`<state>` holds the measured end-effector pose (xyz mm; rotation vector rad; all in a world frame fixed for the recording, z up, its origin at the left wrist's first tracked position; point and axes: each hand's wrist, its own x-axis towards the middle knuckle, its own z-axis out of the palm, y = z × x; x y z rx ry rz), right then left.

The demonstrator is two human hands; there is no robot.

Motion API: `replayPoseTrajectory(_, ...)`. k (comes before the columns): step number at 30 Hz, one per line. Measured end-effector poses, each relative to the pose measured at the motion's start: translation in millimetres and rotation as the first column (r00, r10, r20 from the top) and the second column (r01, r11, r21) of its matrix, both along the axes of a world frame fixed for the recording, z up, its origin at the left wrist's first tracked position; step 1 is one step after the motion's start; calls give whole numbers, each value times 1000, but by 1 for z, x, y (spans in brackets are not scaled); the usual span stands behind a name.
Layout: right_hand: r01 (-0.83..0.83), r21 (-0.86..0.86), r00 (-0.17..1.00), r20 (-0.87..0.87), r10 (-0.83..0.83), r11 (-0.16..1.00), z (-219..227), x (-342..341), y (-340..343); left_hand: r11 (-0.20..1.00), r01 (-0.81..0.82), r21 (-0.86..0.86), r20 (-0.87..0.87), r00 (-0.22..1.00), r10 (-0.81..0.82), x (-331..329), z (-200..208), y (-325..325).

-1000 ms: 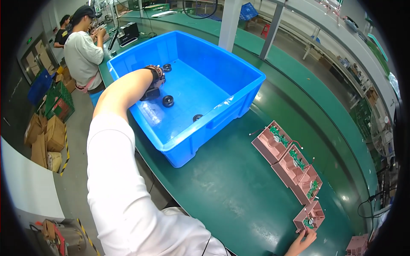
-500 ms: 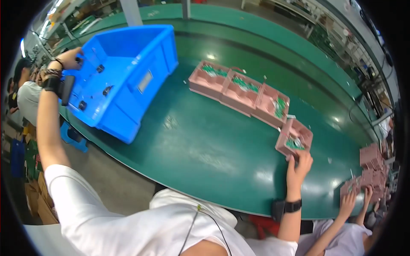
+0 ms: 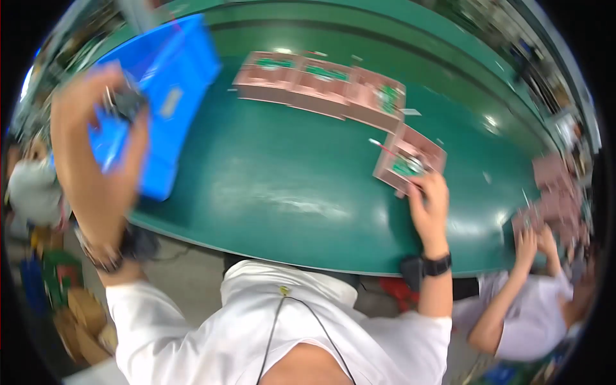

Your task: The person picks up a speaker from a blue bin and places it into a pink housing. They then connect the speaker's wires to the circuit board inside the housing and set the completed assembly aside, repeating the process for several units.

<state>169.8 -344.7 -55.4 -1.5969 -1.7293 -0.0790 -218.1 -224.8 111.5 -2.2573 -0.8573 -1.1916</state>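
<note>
My left hand (image 3: pixel 96 135), smeared by motion, is raised in front of the blue bin and closed around a small dark part (image 3: pixel 130 104); its exact kind is too blurred to tell. The blue bin (image 3: pixel 186 83) stands on the left of the table. My right hand (image 3: pixel 431 202) has its thumb and fingers on the near rim of a pink open-topped box (image 3: pixel 389 179). Inside that box lie a green circuit board (image 3: pixel 404 168), a shiny round piece and a red wire with a white end.
Three joined pink boxes (image 3: pixel 317 102) with green boards run across the table's far middle. More pink boxes (image 3: pixel 557 202) are stacked at the right, where another person's hands (image 3: pixel 536 244) work. The green table's near edge curves in front of me.
My left hand has come out of the blue bin, toward me, with the dark part in it. My right hand stays at the pink box's near rim. The whole view has shifted.
</note>
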Motion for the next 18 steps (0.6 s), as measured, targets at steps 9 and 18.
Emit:
replayPoseTrajectory(9, -87, -187, 996, -4, 87, 979, 18, -39, -52, 746, 554, -370, 171, 829, -532, 115, -57, -3)
replayPoseTrajectory(18, -158, -2, 973, -171, 155, 987, 59, -51, -30, 383, 752, -536, 308, 597, -741, 182, -82, 0)
